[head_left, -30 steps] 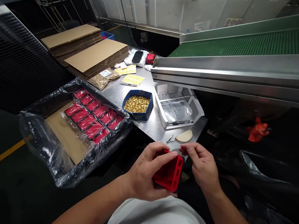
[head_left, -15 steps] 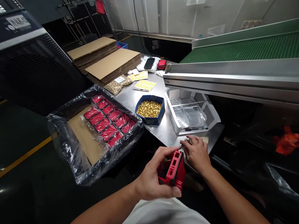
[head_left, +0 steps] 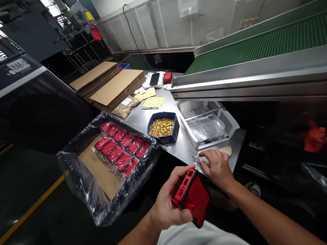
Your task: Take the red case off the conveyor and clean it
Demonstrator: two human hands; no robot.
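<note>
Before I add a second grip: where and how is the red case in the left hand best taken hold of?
Probably pinch the red case across its thickness at the black-rimmed end opposite the slots, coming from the right. The left hand grips around the slotted end, and the tilted case leaves the other end free.

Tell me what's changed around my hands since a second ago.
Your right hand has moved forward from beside the red-and-black plastic case to the small silver metal tool on the grey metal table; its grip there is unclear. The case has turned, showing its outer face. Your left hand still holds it; the blue plastic tray stays put.
</note>
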